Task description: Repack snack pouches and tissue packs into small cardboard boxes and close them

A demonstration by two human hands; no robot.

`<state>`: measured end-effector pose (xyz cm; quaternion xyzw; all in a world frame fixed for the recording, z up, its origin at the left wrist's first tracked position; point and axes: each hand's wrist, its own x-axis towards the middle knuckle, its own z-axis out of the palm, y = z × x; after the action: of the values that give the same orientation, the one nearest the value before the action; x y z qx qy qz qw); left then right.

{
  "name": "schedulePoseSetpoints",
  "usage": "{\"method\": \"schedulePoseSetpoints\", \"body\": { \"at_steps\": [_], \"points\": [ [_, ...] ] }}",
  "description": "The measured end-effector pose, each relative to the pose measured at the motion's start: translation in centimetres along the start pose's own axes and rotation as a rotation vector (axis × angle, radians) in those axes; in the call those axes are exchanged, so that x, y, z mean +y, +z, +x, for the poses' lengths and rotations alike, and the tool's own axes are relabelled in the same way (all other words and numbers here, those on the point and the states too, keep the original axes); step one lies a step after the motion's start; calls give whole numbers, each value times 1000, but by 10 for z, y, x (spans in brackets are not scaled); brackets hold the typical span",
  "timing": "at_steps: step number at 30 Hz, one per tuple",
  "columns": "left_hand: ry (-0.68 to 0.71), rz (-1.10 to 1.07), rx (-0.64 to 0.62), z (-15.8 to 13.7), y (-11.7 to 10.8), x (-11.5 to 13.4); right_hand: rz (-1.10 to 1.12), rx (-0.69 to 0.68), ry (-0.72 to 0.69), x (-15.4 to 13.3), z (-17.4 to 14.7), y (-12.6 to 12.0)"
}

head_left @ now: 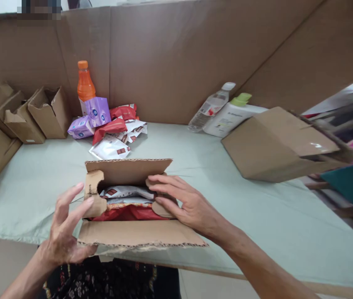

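In front of me on the table stands a cardboard box (126, 171) with its top flaps up. Inside it lie a white and brown packet (129, 192) and a red packet (126, 213). My left hand (67, 228) is at the left side of the box, fingers spread, fingertips by the left end flap (94, 191) and thumb near the front flap (142, 233). With its fingers stretched out, my right hand (185, 201) rests over the right end flap (164, 207). Neither hand holds anything that shows.
Behind the box are several red and white packets (110, 146), purple tissue packs (98, 111) and an orange bottle (86, 85). Cardboard boxes (48, 116) stand at left. To the right are a clear bottle (209, 109), a white pump bottle (230, 118) and a tilted box (263, 145).
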<state>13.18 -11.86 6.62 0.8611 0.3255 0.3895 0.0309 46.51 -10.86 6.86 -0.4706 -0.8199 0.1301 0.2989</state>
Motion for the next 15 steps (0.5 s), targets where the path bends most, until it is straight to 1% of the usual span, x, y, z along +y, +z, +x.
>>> {"method": "schedulePoseSetpoints", "body": {
  "at_steps": [3,5,8,9,10,11,12,14,15],
  "points": [
    [23,-70,-146,2,-1,-2,-13,56,-19,-3,-2,1],
    [12,-91,-185,3,-2,-3,-35,183,-58,-6,-3,0],
    [-84,-69,-108,3,2,-2,-85,463,-80,-12,2,-8],
    [-123,-66,-68,3,5,-1,-102,527,-57,-14,7,-12],
    [-162,-69,-23,3,9,0,-111,558,-25,-14,12,-17],
    [-203,-75,28,4,12,2,-106,550,7,-13,17,-21],
    [-241,-76,81,5,16,3,-82,505,30,-11,21,-25],
    [-295,-41,164,8,22,6,24,334,42,-4,26,-28],
    [-302,-10,185,10,23,6,83,239,37,0,26,-28]
  ]
}}
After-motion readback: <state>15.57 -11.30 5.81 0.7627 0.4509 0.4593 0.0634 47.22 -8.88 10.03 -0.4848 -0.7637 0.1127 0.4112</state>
